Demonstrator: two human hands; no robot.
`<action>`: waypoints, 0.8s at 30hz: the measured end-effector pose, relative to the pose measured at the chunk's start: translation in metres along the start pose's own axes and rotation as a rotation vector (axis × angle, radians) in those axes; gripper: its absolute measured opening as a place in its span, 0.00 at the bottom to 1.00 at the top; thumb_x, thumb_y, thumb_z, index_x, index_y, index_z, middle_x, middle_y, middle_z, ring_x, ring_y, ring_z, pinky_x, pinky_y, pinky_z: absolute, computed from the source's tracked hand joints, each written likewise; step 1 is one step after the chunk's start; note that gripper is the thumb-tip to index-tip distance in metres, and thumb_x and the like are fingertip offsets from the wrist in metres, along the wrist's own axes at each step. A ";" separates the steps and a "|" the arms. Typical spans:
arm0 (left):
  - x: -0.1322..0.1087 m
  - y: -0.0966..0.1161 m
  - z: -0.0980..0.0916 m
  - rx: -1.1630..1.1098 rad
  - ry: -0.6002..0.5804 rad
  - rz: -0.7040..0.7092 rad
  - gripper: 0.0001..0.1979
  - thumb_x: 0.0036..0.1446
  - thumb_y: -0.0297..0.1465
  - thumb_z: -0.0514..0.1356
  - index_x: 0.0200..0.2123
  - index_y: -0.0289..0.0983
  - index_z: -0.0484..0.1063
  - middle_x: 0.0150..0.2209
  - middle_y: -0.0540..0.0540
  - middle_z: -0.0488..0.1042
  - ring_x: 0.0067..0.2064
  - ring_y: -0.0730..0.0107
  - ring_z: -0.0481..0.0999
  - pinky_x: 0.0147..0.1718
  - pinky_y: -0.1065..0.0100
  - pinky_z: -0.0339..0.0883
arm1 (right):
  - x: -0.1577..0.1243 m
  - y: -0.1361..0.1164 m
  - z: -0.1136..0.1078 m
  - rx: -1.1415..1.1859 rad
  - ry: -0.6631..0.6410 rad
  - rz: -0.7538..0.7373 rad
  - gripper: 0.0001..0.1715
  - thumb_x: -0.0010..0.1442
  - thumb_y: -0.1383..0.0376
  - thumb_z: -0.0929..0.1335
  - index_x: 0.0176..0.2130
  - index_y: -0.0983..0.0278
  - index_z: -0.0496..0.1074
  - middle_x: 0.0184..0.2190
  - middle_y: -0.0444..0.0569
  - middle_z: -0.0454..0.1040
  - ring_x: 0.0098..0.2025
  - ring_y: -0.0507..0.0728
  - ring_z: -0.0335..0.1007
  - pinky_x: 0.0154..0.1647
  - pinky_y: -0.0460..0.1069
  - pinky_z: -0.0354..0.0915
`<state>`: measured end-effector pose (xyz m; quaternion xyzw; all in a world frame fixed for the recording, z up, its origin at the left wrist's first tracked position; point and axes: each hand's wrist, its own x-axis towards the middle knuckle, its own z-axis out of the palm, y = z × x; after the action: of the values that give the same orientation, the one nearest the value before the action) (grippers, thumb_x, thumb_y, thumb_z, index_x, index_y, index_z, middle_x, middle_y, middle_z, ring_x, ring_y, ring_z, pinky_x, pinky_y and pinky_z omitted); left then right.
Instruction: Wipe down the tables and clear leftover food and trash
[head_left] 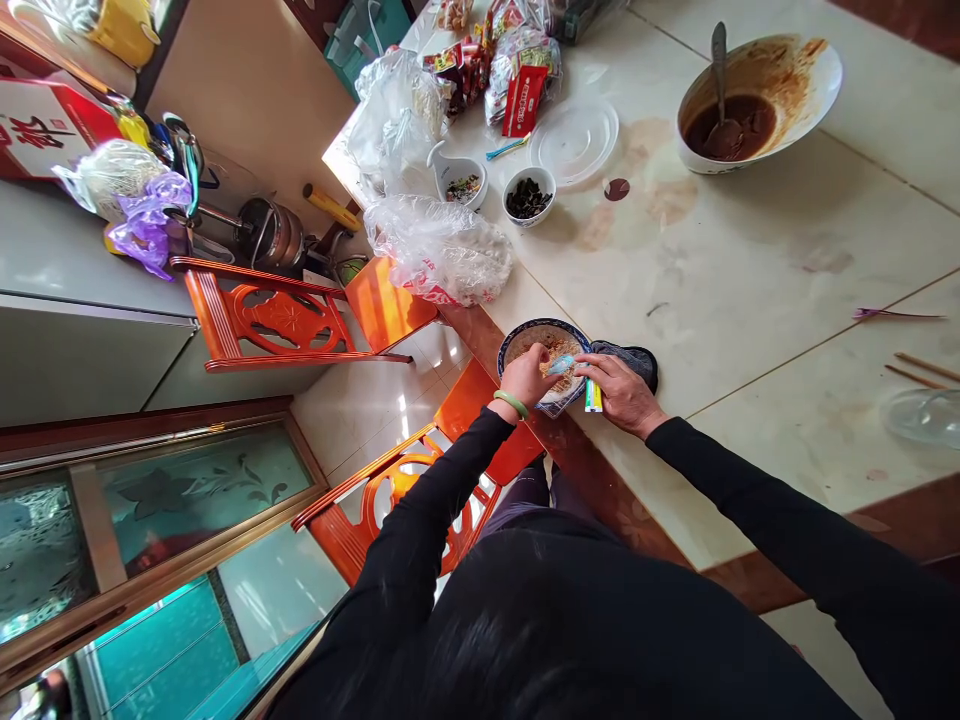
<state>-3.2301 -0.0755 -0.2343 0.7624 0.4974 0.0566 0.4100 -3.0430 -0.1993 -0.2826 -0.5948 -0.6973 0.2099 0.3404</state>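
My left hand [525,380], with a pale green bangle at its wrist, is over a blue-patterned bowl [543,327]. Its fingers are pinched at one end of a small light-blue translucent piece [560,364]. The fingertips of my right hand [619,392] come to the other end of that piece. A narrow yellow, green and blue packet [593,396] is held under the right fingers. Inside the bowl is a crumbly brownish food, partly hidden by my hands. A dark grey cloth [637,362] lies beside the bowl, behind my right hand.
On the table [720,300] stand a white bowl [806,110] of brown sauce with a spoon [720,70], a small bowl of dark pieces [529,200] and a handled dish [463,183]. Plastic bags [446,250] line the left edge. Orange chairs [289,315] stand left.
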 end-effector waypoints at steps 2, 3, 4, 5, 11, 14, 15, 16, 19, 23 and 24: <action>-0.002 -0.001 0.000 -0.172 -0.010 -0.047 0.20 0.50 0.27 0.77 0.41 0.43 0.71 0.37 0.49 0.80 0.36 0.66 0.77 0.42 0.64 0.69 | 0.001 -0.002 -0.004 0.022 -0.001 0.000 0.26 0.64 0.74 0.62 0.55 0.59 0.78 0.62 0.55 0.77 0.61 0.65 0.72 0.64 0.64 0.70; -0.002 -0.002 0.000 -0.266 -0.015 -0.069 0.21 0.49 0.26 0.77 0.42 0.42 0.71 0.37 0.50 0.80 0.36 0.67 0.76 0.42 0.64 0.70 | 0.002 -0.004 -0.006 0.035 0.000 -0.004 0.25 0.65 0.74 0.62 0.55 0.59 0.78 0.62 0.55 0.77 0.62 0.65 0.72 0.64 0.64 0.70; -0.003 -0.003 0.001 -0.358 -0.016 -0.090 0.21 0.49 0.25 0.76 0.42 0.42 0.71 0.36 0.51 0.79 0.36 0.68 0.76 0.42 0.65 0.70 | 0.003 -0.005 -0.008 0.046 0.001 -0.009 0.24 0.66 0.73 0.62 0.54 0.60 0.77 0.62 0.55 0.77 0.62 0.65 0.72 0.64 0.64 0.70; -0.005 -0.004 0.003 -0.445 -0.016 -0.111 0.21 0.48 0.24 0.75 0.42 0.41 0.71 0.36 0.51 0.77 0.37 0.69 0.76 0.42 0.65 0.71 | 0.003 -0.007 -0.010 0.057 0.000 -0.013 0.23 0.67 0.73 0.61 0.54 0.59 0.77 0.62 0.55 0.77 0.63 0.65 0.72 0.65 0.64 0.70; -0.012 -0.010 0.016 -0.682 0.028 -0.167 0.17 0.52 0.21 0.67 0.45 0.39 0.71 0.43 0.47 0.76 0.35 0.73 0.76 0.40 0.65 0.76 | 0.012 -0.021 -0.013 0.021 0.030 0.019 0.26 0.69 0.69 0.62 0.61 0.58 0.76 0.65 0.55 0.74 0.68 0.67 0.67 0.71 0.67 0.65; -0.015 -0.011 0.021 -0.607 0.131 -0.100 0.16 0.54 0.22 0.66 0.45 0.40 0.72 0.47 0.45 0.77 0.38 0.72 0.78 0.43 0.64 0.77 | 0.020 -0.030 -0.008 -0.031 0.039 0.040 0.31 0.68 0.71 0.62 0.65 0.57 0.75 0.69 0.55 0.70 0.69 0.67 0.65 0.72 0.67 0.64; -0.016 -0.012 0.022 -0.597 0.147 -0.082 0.16 0.54 0.23 0.66 0.46 0.40 0.73 0.47 0.45 0.78 0.40 0.71 0.78 0.45 0.64 0.77 | 0.023 -0.032 -0.005 -0.047 0.025 0.042 0.32 0.68 0.71 0.62 0.66 0.57 0.74 0.69 0.55 0.69 0.68 0.68 0.65 0.71 0.67 0.64; -0.016 -0.012 0.023 -0.608 0.146 -0.074 0.16 0.54 0.23 0.66 0.47 0.40 0.73 0.47 0.45 0.79 0.42 0.70 0.79 0.47 0.63 0.77 | 0.026 -0.033 -0.002 -0.065 0.011 0.046 0.32 0.68 0.72 0.62 0.67 0.57 0.74 0.69 0.56 0.69 0.68 0.68 0.65 0.71 0.67 0.64; -0.018 -0.013 0.023 -0.750 0.075 -0.117 0.18 0.55 0.25 0.66 0.50 0.40 0.74 0.46 0.43 0.81 0.50 0.64 0.81 0.51 0.61 0.77 | 0.032 -0.035 0.008 -0.128 0.001 0.084 0.32 0.69 0.71 0.62 0.67 0.58 0.74 0.69 0.58 0.68 0.66 0.70 0.65 0.68 0.68 0.65; -0.023 -0.015 0.024 -0.905 0.035 -0.210 0.17 0.57 0.29 0.66 0.51 0.39 0.75 0.52 0.39 0.81 0.57 0.56 0.80 0.57 0.52 0.75 | 0.034 -0.038 0.016 -0.182 -0.003 0.097 0.34 0.68 0.72 0.63 0.69 0.60 0.72 0.69 0.60 0.68 0.67 0.72 0.63 0.67 0.70 0.65; -0.024 -0.015 0.025 -0.922 0.053 -0.212 0.16 0.58 0.30 0.67 0.50 0.39 0.75 0.53 0.39 0.81 0.58 0.55 0.79 0.58 0.50 0.74 | 0.034 -0.039 0.016 -0.184 -0.008 0.096 0.35 0.67 0.72 0.63 0.70 0.60 0.71 0.69 0.60 0.68 0.67 0.72 0.62 0.67 0.70 0.65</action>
<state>-3.2406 -0.1066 -0.2529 0.4445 0.5056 0.2486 0.6964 -3.0837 -0.1725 -0.2589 -0.6555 -0.6855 0.1635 0.2713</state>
